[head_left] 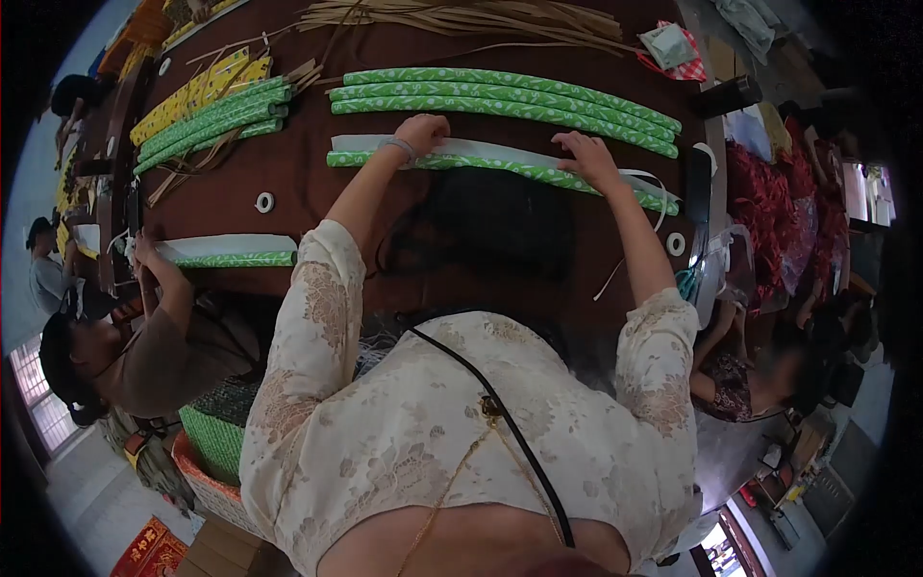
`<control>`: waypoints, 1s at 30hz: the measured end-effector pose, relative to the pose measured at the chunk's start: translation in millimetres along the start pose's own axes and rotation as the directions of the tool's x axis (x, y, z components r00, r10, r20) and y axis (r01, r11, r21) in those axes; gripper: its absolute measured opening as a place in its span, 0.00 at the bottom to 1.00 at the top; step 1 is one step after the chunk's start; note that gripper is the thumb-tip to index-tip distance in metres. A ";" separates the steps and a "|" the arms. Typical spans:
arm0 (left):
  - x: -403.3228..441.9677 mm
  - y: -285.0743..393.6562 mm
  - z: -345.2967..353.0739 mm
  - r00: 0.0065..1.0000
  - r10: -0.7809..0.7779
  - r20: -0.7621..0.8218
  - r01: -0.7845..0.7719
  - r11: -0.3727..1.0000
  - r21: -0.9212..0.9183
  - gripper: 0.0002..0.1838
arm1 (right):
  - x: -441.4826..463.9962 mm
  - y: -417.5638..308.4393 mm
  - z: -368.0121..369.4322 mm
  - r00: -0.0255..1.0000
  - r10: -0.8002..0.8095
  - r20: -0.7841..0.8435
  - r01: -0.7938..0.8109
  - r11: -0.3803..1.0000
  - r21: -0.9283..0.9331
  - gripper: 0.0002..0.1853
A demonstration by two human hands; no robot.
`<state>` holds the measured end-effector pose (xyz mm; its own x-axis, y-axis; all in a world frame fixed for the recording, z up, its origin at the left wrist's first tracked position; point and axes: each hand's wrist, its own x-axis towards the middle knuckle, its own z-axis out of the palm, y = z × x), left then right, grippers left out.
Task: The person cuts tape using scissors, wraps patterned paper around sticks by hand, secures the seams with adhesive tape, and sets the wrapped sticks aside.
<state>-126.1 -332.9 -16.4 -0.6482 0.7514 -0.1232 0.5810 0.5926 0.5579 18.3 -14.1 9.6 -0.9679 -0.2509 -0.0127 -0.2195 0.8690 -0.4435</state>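
A partly rolled sheet of green patterned paper lies across the table in front of me, its white inner side showing along the far edge. My left hand, with a band at the wrist, is on the far edge of this sheet, fingers curled around it. Toward the other end, my right hand rests over the paper with its fingers apart. Just beyond lie several finished-looking green rolls, side by side. A narrow white strip curls over the sheet's right end.
Long brown strips lie at the far edge. More green rolls and yellow patterned paper sit at left. Tape rolls are on the brown table. At left a person handles another green sheet; other people sit at right.
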 end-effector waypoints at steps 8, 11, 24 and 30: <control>1.3 -2.1 0.9 1.000 -0.025 -0.006 0.025 0.999 -0.024 0.08 | -0.9 9.8 -1.8 0.999 0.041 -0.014 -0.039 0.995 0.091 0.22; 1.5 -0.5 -0.8 0.997 -0.058 0.057 0.061 0.997 -0.047 0.08 | -4.6 22.6 3.7 0.988 -0.108 -0.115 0.103 0.994 -0.046 0.21; 5.6 -5.9 1.4 0.998 -0.032 0.048 0.035 0.998 -0.048 0.09 | -24.5 -25.4 -4.9 0.947 -0.307 -0.092 0.292 0.946 -0.140 0.16; 11.7 -7.9 -5.6 0.982 -0.059 0.178 0.079 0.990 -0.113 0.11 | -27.8 -26.5 14.5 0.997 -0.078 0.007 0.077 0.992 0.104 0.18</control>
<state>-141.0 -330.3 -17.7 -0.5834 0.7550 -0.2994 0.4681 0.6138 0.6357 52.8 -36.4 8.7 -0.9471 -0.3205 0.0158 -0.2790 0.7981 -0.5341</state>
